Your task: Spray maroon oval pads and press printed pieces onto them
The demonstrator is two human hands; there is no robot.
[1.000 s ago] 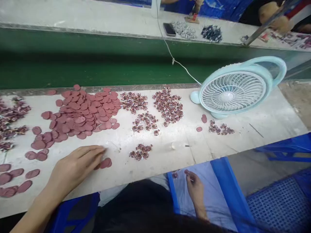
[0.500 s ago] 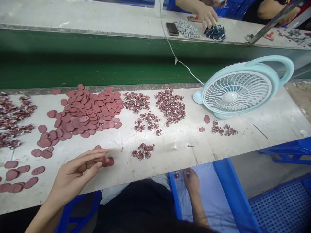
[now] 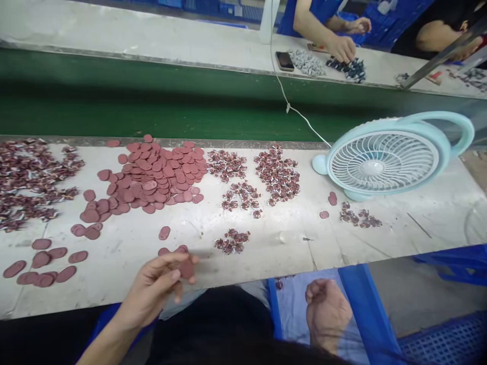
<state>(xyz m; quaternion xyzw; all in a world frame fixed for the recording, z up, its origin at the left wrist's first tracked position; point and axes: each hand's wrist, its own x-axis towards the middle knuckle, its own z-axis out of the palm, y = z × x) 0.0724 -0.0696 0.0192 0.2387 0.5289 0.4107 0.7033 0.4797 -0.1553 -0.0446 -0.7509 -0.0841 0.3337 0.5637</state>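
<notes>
My left hand (image 3: pixel 150 291) is at the table's front edge with a reddish-brown oval disc (image 3: pixel 186 269) pinched between thumb and fingers. Just behind the fingertips lie loose oval discs (image 3: pixel 164 251), and a single disc (image 3: pixel 164 233) rests farther back. Over a blue crate (image 3: pixel 375 309) with a pale liner, my right hand (image 3: pixel 329 309) is curled closed; whatever is inside its fingers is hidden. A few small brown pieces (image 3: pixel 279 284) show at the crate's left side. Between the hands, a small cluster of brown pieces (image 3: pixel 232 241) sits on the table.
A large disc pile (image 3: pixel 152 175) lies back left, with brown-piece heaps (image 3: pixel 277 175) beside it and far left. A pale blue fan (image 3: pixel 384 157), its cord crossing the green gap, stands right. A clear small bottle (image 3: pixel 291 237) lies near the front. Across, a co-worker's hand (image 3: pixel 342 49) touches dark pieces.
My left hand has moved right and nearer, now lifting a disc off the table. My right hand has risen from the crate and moved right. The camera view has shifted slightly.
</notes>
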